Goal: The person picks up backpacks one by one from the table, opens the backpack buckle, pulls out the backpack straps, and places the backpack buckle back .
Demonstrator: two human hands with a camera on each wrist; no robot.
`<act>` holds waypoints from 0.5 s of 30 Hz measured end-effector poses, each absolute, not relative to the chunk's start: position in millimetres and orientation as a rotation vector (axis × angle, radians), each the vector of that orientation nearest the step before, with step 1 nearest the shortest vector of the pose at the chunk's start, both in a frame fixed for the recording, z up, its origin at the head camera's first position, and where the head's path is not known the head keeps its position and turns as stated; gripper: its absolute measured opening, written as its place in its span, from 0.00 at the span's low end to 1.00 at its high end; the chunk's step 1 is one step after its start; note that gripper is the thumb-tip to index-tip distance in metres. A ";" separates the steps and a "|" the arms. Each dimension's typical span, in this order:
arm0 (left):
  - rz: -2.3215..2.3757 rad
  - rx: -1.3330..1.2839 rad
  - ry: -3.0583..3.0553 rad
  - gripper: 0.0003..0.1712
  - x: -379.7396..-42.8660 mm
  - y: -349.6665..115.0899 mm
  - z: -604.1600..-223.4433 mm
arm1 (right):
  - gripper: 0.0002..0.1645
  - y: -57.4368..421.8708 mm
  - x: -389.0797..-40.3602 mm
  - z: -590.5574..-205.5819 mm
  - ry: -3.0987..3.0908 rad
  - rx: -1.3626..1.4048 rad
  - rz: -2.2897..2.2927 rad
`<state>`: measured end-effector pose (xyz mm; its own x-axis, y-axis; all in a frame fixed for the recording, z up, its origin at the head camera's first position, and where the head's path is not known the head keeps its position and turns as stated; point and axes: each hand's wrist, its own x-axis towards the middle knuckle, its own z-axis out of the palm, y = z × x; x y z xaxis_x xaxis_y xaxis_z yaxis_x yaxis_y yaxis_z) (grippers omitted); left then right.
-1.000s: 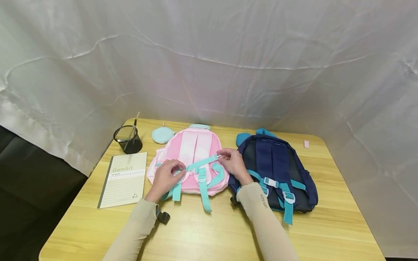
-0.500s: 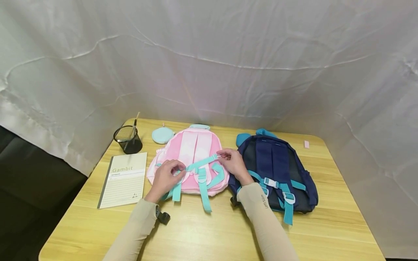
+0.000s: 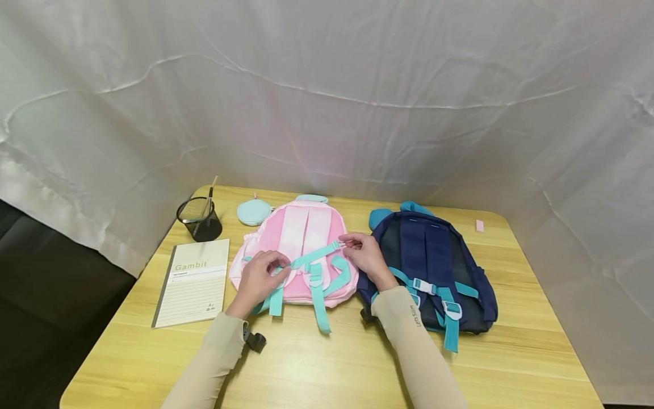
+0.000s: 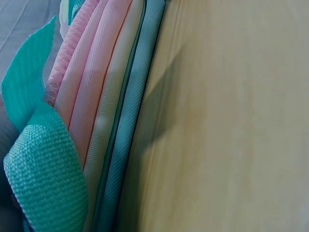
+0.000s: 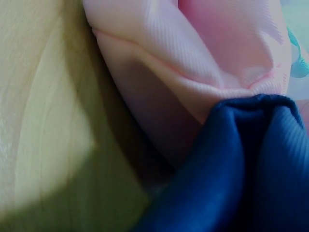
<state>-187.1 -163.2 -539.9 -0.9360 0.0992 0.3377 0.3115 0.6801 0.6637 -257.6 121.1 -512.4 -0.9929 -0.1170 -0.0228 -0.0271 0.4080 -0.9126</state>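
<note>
Two pinch grips: our left hand [image 3: 262,278] and right hand [image 3: 365,255] hold the teal strap [image 3: 315,255] across the pink backpack [image 3: 318,227]; we judge it light, limp, best taken near its buckle [image 3: 340,245].

One view is looking forward and down from above; two are peering in close from the wrists.
From head height, the first is spanning nearly the whole desk [image 3: 327,369] and the pale curtain [image 3: 327,113] behind. The left wrist view, turned sideways, is facing the lower edge of the pink backpack [image 3: 297,230] at close range, a teal strap [image 4: 46,169] looming nearest. The right wrist view is facing that backpack's other side, the dark blue backpack [image 3: 426,250] crowding its foreground. All three are sharing the pink backpack and desk.
</note>
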 end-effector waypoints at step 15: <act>-0.946 -0.463 -2.499 0.06 -187.2 -153.4 -518.4 | 0.17 128.0 -242.5 -480.7 2.687 -0.294 -1.597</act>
